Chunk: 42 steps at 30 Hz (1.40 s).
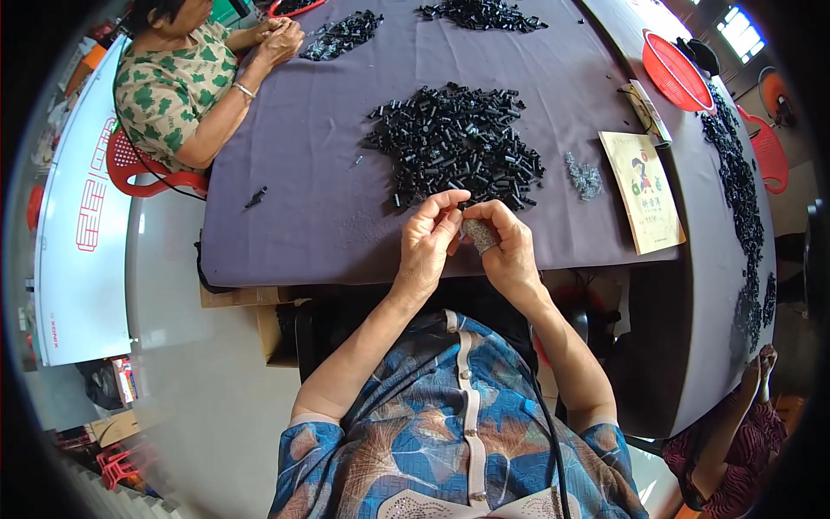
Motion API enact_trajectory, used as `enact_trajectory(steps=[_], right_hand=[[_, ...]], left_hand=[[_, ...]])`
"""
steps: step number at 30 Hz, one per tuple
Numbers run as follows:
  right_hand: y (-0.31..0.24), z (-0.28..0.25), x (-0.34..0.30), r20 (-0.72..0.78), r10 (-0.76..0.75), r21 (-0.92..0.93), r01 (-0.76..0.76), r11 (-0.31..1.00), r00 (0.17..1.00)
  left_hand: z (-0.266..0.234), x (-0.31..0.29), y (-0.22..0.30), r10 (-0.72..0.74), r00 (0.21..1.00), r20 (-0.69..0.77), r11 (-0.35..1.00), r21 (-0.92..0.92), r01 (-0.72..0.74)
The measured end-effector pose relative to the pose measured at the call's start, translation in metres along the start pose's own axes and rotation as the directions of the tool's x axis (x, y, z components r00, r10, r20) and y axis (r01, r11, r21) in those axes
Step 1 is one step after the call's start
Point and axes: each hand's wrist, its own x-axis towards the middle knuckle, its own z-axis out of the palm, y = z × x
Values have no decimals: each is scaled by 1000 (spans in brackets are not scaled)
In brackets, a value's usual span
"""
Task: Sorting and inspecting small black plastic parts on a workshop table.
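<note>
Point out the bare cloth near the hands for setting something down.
Bare purple cloth lies left of the left hand, between the central black parts pile and the table edge. Right of the right hand it is tighter: small grey parts, yellow booklet.

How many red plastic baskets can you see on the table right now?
2: one red basket at the table's far right edge, another red basket at the far end, mostly cut off by the frame. More may be hidden.

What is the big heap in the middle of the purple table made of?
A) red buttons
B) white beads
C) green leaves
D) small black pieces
D: the heap on the purple table is all small black pieces, lying just beyond the person's two hands.
</note>
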Motion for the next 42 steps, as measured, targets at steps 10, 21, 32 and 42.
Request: enact_trajectory(steps=[10, 21, 32, 42], right_hand=[[-4, -5, 5, -31, -41, -61, 39, 997, 999], [-8, -9, 4, -28, -71, -63, 69, 996, 997], [-16, -3, 1, -29, -110, -162, 104, 981, 994], [-19, 2, 0, 1, -150, -255, 145, 956, 989]], left_hand=[[-7, -3, 3, -20, 999, 46, 998, 55, 18], [-8, -3, 3, -50, 989, 141, 993, 117, 34], [-10, 0, 1, -147, 989, 6, 966, -213, 145], [-9, -4, 7, -212, 976, -40, 954, -226, 198]])
